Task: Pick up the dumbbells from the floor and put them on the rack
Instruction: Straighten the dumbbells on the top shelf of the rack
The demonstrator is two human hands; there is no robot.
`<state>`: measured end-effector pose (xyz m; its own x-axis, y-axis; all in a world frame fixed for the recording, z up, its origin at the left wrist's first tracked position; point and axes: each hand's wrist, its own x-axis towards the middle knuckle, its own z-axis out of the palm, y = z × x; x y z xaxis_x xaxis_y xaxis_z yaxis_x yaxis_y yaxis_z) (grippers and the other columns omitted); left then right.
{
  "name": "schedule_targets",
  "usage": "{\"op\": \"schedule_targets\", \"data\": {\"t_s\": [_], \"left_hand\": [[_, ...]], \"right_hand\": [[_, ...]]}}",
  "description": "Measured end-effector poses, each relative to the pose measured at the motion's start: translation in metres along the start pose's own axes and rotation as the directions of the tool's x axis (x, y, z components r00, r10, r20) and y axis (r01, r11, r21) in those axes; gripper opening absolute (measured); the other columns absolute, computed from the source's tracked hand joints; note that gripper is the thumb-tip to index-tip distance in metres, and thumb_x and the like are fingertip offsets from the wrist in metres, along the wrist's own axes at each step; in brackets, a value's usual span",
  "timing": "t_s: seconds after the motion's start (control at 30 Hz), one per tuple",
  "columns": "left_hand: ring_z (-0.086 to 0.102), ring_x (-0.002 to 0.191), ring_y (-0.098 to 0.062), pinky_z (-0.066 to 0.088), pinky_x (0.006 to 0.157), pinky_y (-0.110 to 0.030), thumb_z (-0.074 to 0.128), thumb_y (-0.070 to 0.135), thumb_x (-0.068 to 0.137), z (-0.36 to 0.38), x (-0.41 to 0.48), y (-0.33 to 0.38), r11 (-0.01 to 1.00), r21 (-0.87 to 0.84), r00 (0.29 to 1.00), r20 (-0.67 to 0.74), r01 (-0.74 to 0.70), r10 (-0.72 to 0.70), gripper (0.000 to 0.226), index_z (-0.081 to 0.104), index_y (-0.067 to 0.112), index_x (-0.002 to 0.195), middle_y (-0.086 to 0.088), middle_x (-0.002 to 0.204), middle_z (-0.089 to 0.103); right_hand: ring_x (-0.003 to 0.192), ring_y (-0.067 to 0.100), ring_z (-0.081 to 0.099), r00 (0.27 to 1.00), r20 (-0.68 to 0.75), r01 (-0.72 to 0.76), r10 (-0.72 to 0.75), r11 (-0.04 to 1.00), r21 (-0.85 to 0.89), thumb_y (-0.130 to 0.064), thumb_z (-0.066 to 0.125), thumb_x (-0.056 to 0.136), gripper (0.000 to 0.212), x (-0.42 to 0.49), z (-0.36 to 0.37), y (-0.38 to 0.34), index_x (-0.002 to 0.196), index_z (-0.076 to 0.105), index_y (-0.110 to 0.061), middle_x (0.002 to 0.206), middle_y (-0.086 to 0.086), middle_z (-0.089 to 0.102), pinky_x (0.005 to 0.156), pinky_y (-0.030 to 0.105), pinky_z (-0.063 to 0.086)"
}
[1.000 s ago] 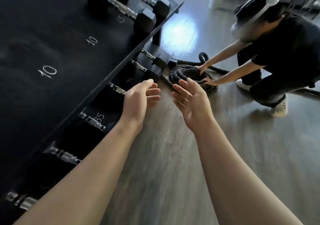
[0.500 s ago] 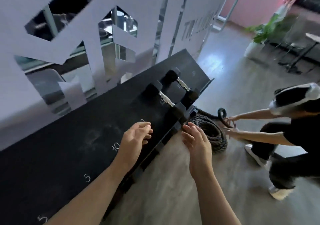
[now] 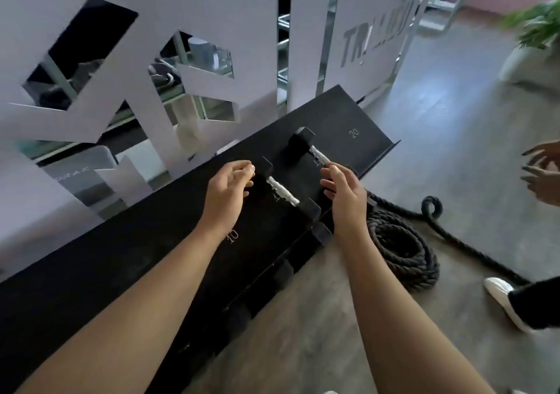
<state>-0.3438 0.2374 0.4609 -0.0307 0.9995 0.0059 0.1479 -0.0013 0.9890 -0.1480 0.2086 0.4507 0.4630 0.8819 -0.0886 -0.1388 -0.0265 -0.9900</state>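
Our left hand hangs loose and empty just left of the near dumbbell on the rack. Its bar runs away to the upper left. Our right hand, fingers half curled and empty, covers the far dumbbell's near end. We read "10", "20".

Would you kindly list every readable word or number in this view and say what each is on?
"20": top shelf of the rack.
"10": same shelf, by the left forearm.
"TR...": white wall panel; the remaining letters are blurred.
Numbers beneath the two dumbbell handles are partly hidden, unreadable.
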Motion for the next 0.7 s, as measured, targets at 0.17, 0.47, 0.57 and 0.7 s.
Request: {"op": "schedule_targets", "data": {"t_s": [0.17, 0.47, 0.57, 0.7], "left_hand": [[0.064, 0.099, -0.015, 0.052, 0.082, -0.028, 0.052, 0.035, 0.098, 0.025, 0.063, -0.006, 0.997, 0.043, 0.989, -0.136, 0.067, -0.060, 0.017, 0.063, 0.026, 0.108, 0.003, 0.104, 0.065], [0.059, 0.109, -0.014, 0.048, 0.093, -0.028, 0.057, 0.041, 0.094, 0.051, 0.193, -0.102, 0.969, 0.051, 0.941, -0.256, 0.242, -0.222, 0.032, 0.065, 0.020, 0.115, 0.010, 0.105, 0.063], [0.056, 0.116, -0.015, 0.043, 0.091, -0.025, 0.060, 0.051, 0.090, 0.067, 0.223, -0.146, 0.948, 0.110, 0.929, -0.261, 0.298, -0.262, 0.047, 0.060, 0.022, 0.127, 0.001, 0.126, 0.060], [0.047, 0.127, -0.017, 0.038, 0.095, -0.027, 0.061, 0.061, 0.085, 0.088, 0.249, -0.187, 0.894, 0.243, 0.915, -0.249, 0.376, -0.317, 0.061, 0.053, 0.029, 0.137, 0.000, 0.142, 0.047]], "right_hand": [[0.097, 0.017, 0.066, 0.992, 0.092, -0.079, 0.082, 0.996, -0.034, -0.029, 0.053, 0.101, 0.020, 0.082, 0.007, 0.009, 0.106, 0.071, -0.024, 0.109, 0.002, 0.073, 0.082, 0.028, 0.048], [0.099, 0.018, 0.067, 0.958, 0.115, -0.257, 0.261, 0.965, -0.052, -0.032, 0.051, 0.100, 0.021, 0.197, 0.042, 0.092, 0.102, 0.070, -0.023, 0.112, 0.005, 0.073, 0.090, 0.032, 0.050], [0.098, 0.017, 0.067, 0.945, 0.107, -0.293, 0.309, 0.945, -0.148, -0.033, 0.051, 0.100, 0.021, 0.229, 0.043, 0.142, 0.099, 0.070, -0.024, 0.111, 0.004, 0.073, 0.090, 0.032, 0.049], [0.095, 0.017, 0.066, 0.913, 0.104, -0.358, 0.394, 0.897, -0.258, -0.033, 0.051, 0.101, 0.024, 0.258, 0.037, 0.208, 0.091, 0.070, -0.024, 0.107, 0.003, 0.073, 0.090, 0.034, 0.047]]}}
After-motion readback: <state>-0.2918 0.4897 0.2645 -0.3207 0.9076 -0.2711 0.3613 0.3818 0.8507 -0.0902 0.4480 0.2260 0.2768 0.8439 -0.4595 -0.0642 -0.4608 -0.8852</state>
